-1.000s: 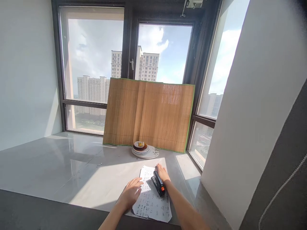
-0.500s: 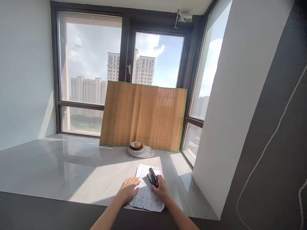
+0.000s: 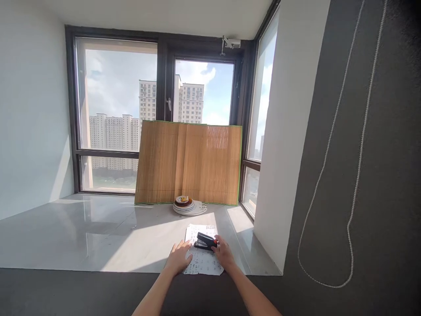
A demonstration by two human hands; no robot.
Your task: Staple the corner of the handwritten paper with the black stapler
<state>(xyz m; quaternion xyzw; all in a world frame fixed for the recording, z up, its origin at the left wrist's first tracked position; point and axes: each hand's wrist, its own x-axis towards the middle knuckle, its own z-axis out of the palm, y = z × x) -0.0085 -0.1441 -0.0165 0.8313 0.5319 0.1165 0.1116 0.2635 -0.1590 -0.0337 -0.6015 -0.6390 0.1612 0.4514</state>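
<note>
A black stapler [image 3: 204, 241] with a red part near its rear end is gripped by my right hand [image 3: 224, 253]. Its front points left, over the upper half of a handwritten sheet of paper [image 3: 204, 262]. My left hand [image 3: 179, 258] rests flat on the paper's left edge, fingers stretched out and slightly apart. The sheet lies on the grey windowsill [image 3: 144, 245] at its front edge. Whether the stapler touches the paper I cannot tell.
A stack of plates [image 3: 184, 206] stands farther back on the sill. Behind it a bamboo mat [image 3: 190, 162] leans against the window. A white wall column [image 3: 279, 131] borders the sill at right, and a bead chain [image 3: 357, 188] hangs beyond it.
In my right hand the stapler has turned from pointing away to pointing left, lying more level. My left hand stays on the paper. The camera view has shifted right and up.
</note>
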